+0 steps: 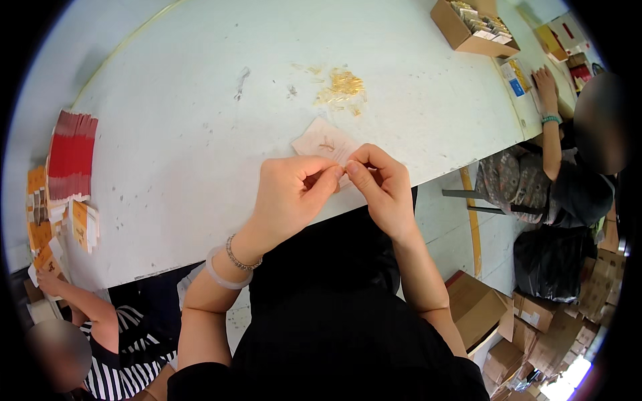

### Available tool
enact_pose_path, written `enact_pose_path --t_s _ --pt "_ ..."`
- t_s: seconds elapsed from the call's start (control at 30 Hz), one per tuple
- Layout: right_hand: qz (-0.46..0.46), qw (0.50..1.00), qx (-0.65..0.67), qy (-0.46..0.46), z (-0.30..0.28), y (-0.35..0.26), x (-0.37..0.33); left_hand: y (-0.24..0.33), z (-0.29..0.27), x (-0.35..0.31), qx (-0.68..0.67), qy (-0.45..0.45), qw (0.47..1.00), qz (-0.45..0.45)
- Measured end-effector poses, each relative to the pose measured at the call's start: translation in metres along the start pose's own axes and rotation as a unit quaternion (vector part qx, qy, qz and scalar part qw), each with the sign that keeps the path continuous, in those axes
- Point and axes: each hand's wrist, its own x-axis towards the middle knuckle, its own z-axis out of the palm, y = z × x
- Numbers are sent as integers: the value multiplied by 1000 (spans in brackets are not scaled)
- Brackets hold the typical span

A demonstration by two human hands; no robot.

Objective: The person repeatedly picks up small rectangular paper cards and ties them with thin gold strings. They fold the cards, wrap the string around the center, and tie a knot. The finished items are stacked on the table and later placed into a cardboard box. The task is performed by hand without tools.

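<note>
The squarish paper (309, 142) lies askew on the worktop (187, 134), creamy pink-white, faintly marked, with a small brown shape near its middle. Over its near side the left hand (289, 194) and right hand (386, 190) meet, each grip pinched closed, contents indiscernible. Beyond it, slender golden pieces (346, 85) form a loose, shiny heap.

On the table (200, 100), a paper sheet (307, 139) is placed near the front edge, just before the left hand (287, 194) and the right hand (384, 190). Behind the sheet, toward the far edge, a heap of small pieces (346, 85) is spread. At the left edge a stack of booklets (72, 155) is laid; nearer to the front left corner, cards (85, 227) are put. By the right edge, packets (483, 25) are kept in an open carton (491, 46).
</note>
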Motion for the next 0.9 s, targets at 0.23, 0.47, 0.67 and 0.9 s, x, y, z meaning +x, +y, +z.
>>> enact_pose_path --t_s 0.23,0.47,0.67,0.9 --pt "20 999 49 1 -1 -2 -5 4 7 -8 133 90 964 213" --pt "34 992 125 6 4 -4 -7 2 8 -3 181 125 934 280" --pt "71 992 97 35 12 -4 -5 -5 7 -5 198 137 927 289" --pt "185 957 221 22 9 2 -5 -17 2 -7 342 98 837 417"
